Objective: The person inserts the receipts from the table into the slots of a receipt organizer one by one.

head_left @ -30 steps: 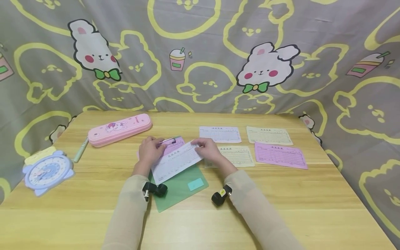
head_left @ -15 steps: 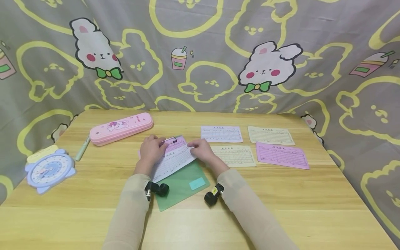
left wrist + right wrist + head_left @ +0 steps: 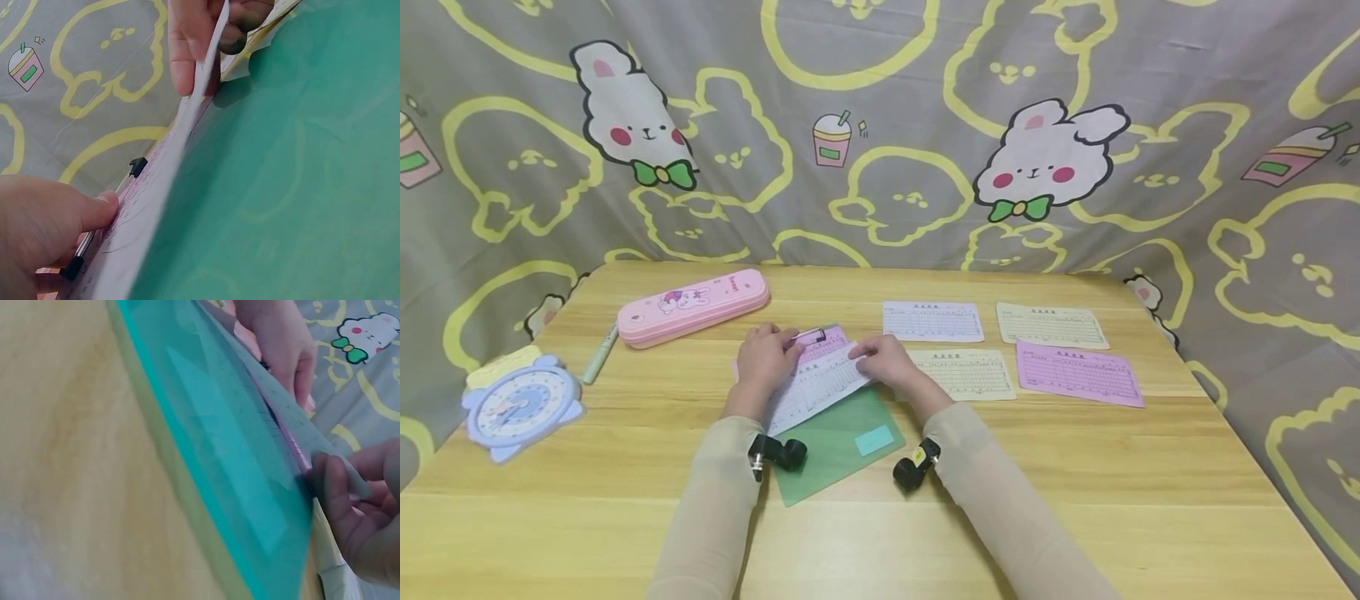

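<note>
Directions as the head view shows them, from the middle of the green clipboard (image 3: pixel 808 479). Board lies aslant on the worktop (image 3: pixel 1037 483), metal clip (image 3: pixel 810 337) near 12 o'clock, teal label (image 3: pixel 874 440) at 4.

Left hand (image 3: pixel 766 358) at 10–11 o'clock: thumb set on the clip's wire, a finger below it, pinching. Right hand (image 3: pixel 887 360) at 2: thumb and fingertips pinch the edge of a white printed slip (image 3: pixel 820 393). Slip lies over the board, partly covering a pink slip (image 3: pixel 826 343); by the right hand its edge stands off the pink one. Whether the clip bears on the white slip, cannot tell.

Loose slips, lavender (image 3: pixel 932 322), two cream (image 3: pixel 1052 326), one purple (image 3: pixel 1080 373), spread between 2 and 3. Pink pencil case (image 3: pixel 694 308) at 10; green pen (image 3: pixel 600 354) just beside; blue clock (image 3: pixel 523 406) at 9.
</note>
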`<state>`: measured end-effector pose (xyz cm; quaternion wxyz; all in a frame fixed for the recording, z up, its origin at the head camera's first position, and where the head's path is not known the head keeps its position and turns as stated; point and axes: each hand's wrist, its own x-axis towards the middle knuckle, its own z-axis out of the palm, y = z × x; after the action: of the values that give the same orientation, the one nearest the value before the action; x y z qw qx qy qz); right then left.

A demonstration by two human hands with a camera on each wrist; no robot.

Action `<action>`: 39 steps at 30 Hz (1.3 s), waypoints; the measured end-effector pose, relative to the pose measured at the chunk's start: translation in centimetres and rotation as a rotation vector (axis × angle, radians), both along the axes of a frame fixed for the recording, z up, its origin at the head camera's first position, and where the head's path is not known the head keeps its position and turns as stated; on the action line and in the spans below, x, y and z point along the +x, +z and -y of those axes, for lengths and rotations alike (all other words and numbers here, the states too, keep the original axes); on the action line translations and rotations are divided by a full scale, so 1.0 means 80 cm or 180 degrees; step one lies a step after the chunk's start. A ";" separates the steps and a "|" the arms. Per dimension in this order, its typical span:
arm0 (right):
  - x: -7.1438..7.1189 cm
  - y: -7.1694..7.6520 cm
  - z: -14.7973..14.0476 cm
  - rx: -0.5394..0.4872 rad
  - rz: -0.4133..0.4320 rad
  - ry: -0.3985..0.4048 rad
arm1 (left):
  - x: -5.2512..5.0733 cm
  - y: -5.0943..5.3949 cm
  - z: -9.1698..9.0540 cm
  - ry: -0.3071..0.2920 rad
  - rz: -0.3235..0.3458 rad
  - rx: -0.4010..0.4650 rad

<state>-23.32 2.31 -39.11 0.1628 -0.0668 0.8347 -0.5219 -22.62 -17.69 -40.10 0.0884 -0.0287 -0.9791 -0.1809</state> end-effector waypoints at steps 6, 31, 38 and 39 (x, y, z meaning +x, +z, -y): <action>0.002 0.002 -0.003 -0.0278 0.0177 0.0143 | -0.001 0.000 0.002 0.0007 -0.0036 -0.0025; -0.012 0.000 0.013 -0.0405 0.0389 -0.0225 | 0.000 -0.001 0.001 -0.0003 -0.0009 0.0100; -0.021 0.001 0.014 -0.0383 0.0411 -0.0175 | -0.001 -0.005 0.002 -0.0054 -0.0075 0.0085; -0.022 0.001 0.014 -0.0377 0.0409 -0.0165 | -0.001 -0.005 0.002 -0.0062 -0.0095 0.0081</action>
<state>-25.09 1.20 -39.01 0.1982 -0.0211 0.7917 -0.5775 -22.74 -17.89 -40.50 0.1017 -0.0398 -0.9749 -0.1938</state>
